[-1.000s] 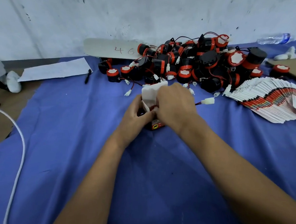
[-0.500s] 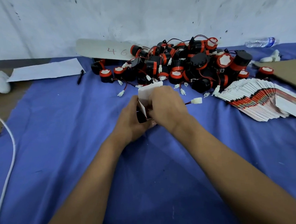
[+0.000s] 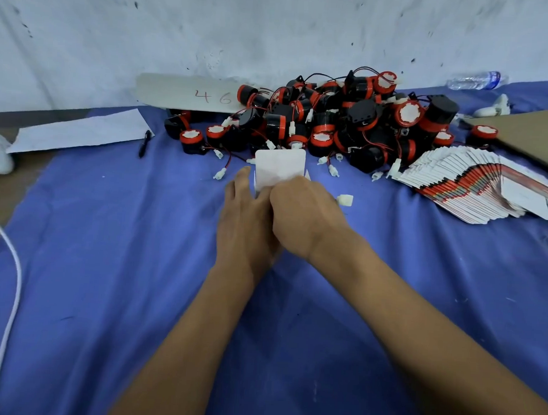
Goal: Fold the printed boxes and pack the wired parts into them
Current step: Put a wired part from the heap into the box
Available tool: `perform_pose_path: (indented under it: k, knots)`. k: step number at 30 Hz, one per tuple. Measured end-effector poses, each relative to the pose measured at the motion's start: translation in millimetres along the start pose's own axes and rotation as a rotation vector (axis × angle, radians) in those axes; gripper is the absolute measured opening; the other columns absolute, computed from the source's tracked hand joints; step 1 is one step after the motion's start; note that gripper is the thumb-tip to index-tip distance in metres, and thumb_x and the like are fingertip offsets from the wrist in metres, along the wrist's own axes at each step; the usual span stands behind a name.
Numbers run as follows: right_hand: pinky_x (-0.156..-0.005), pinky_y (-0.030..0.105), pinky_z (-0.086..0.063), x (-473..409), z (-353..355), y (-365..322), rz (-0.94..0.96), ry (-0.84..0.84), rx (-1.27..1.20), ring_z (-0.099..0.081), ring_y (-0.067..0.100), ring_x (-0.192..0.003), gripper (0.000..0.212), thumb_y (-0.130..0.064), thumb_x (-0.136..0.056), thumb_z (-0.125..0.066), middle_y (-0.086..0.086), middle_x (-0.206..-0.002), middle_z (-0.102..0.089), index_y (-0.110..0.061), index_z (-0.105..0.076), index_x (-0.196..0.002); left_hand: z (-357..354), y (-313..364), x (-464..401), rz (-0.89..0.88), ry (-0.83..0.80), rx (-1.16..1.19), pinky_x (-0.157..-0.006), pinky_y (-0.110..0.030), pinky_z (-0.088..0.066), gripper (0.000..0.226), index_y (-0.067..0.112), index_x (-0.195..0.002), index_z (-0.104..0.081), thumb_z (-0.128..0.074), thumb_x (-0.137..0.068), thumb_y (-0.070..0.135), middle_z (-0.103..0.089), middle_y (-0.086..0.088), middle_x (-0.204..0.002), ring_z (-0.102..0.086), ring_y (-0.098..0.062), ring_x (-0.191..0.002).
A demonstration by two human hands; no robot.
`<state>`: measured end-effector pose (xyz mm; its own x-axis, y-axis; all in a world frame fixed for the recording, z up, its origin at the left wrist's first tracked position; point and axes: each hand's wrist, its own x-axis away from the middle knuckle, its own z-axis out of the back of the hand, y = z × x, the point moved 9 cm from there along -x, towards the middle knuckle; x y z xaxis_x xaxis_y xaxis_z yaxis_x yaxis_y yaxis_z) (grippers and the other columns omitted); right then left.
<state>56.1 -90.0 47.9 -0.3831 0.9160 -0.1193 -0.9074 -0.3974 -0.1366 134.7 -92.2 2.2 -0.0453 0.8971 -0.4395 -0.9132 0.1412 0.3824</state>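
Observation:
A small printed box stands on the blue cloth with its white lid flap up. My left hand grips the box from the left side. My right hand closes over its right side and hides the box body. A white plug on a wire pokes out just right of my right hand. Behind them lies a heap of black and red wired parts. A fanned stack of flat printed boxes lies to the right.
The blue cloth covers the table. A white paper sheet and a black pen lie at the back left. A card marked 46 leans on the wall. A plastic bottle, brown cardboard and a white cable sit at the edges.
The white lid flap has turned to stand upright and face me. My hands have drawn closer around the box, and its dark and red body no longer shows.

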Motion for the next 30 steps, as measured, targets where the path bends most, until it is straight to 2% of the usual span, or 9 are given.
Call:
perform_pose_path:
  k: [3,5,8,11,15,19,25,28,30]
  knots:
    - [-0.062,0.035,-0.041,3.7,9.4,5.2,-0.005,0.022,-0.049,-0.054,0.025,-0.077,0.027,-0.009,-0.09,-0.051,0.004,-0.078,-0.055,-0.02,-0.047,-0.065,0.0,2.9,1.9,0.027,0.001,0.027,-0.09,-0.045,-0.05,0.039,0.019,-0.125,-0.065,-0.066,-0.087,0.02,-0.024,-0.015,-0.166,-0.024,-0.032,-0.15]
    - [-0.083,0.04,-0.043,8.4,32.2,13.3,0.005,0.183,0.122,-0.055,0.027,-0.106,0.015,-0.026,-0.094,-0.055,0.002,-0.097,-0.065,-0.022,-0.067,-0.087,-1.8,-1.1,1.2,0.051,0.001,0.046,-0.096,-0.046,-0.049,0.033,0.015,-0.12,-0.064,-0.064,-0.087,0.016,-0.025,-0.016,-0.165,-0.024,-0.033,-0.151]
    - [-0.098,0.047,-0.039,17.5,54.5,44.7,-0.132,0.192,0.223,-0.055,0.029,-0.116,0.027,-0.046,-0.094,-0.059,0.001,-0.113,-0.068,-0.027,-0.07,-0.11,-3.5,-4.2,0.4,0.063,0.021,0.078,-0.102,-0.046,-0.048,0.029,0.013,-0.116,-0.065,-0.066,-0.089,0.021,-0.033,-0.016,-0.161,-0.035,-0.036,-0.144]
    - [-0.079,0.041,-0.058,22.4,58.9,71.2,-0.17,0.046,-0.066,-0.07,0.026,-0.083,0.015,-0.031,-0.094,-0.068,0.005,-0.091,-0.074,-0.017,-0.074,-0.096,-5.9,-8.1,-1.7,0.1,0.02,0.163,-0.101,-0.047,-0.05,0.032,0.016,-0.118,-0.066,-0.071,-0.091,0.034,-0.04,-0.012,-0.157,-0.049,-0.035,-0.134]
    - [-0.065,0.029,-0.061,17.1,68.0,66.1,-0.075,0.154,-0.342,-0.071,0.01,-0.056,0.01,-0.011,-0.091,-0.072,-0.001,-0.069,-0.072,-0.013,-0.076,-0.082,-6.9,-10.8,-3.0,0.129,0.023,0.197,-0.096,-0.044,-0.052,0.031,0.018,-0.118,-0.067,-0.07,-0.093,0.036,-0.05,-0.011,-0.148,-0.058,-0.032,-0.12]
    - [-0.077,0.029,-0.059,4.7,58.9,57.6,-0.057,0.276,-0.467,-0.069,0.013,-0.074,0.013,-0.018,-0.097,-0.068,0.004,-0.085,-0.074,-0.01,-0.078,-0.099,-3.0,-9.5,-2.0,0.118,0.048,0.195,-0.087,-0.036,-0.052,0.028,0.019,-0.117,-0.068,-0.071,-0.092,0.032,-0.059,-0.008,-0.137,-0.061,-0.028,-0.11]
    - [-0.09,0.029,-0.052,-13.9,45.5,43.9,-0.087,0.23,-0.274,-0.065,0.024,-0.107,0.026,-0.019,-0.101,-0.061,0.012,-0.118,-0.071,-0.011,-0.071,-0.124,-1.6,-7.9,-2.5,0.092,0.079,0.198,-0.077,-0.027,-0.047,0.025,0.018,-0.114,-0.07,-0.072,-0.092,0.029,-0.064,0.003,-0.117,-0.061,-0.018,-0.097]
    - [-0.084,0.04,-0.054,-17.5,35.8,33.7,-0.083,0.154,-0.026,-0.061,0.03,-0.109,0.018,-0.006,-0.098,-0.059,0.012,-0.108,-0.069,-0.006,-0.068,-0.113,-4.3,-7.4,-2.7,0.078,0.073,0.259,-0.085,-0.034,-0.055,0.027,0.019,-0.116,-0.072,-0.074,-0.09,0.024,-0.065,0.003,-0.122,-0.064,-0.017,-0.101]
    - [-0.072,0.037,-0.042,-18.8,30.4,28.0,-0.087,0.116,0.116,-0.053,0.029,-0.108,0.011,-0.001,-0.089,-0.06,0.004,-0.079,-0.053,-0.009,-0.058,-0.083,-4.8,-7.1,-2.6,0.074,0.07,0.306,-0.087,-0.037,-0.057,0.028,0.019,-0.116,-0.073,-0.075,-0.089,0.021,-0.065,0.002,-0.124,-0.066,-0.018,-0.102]
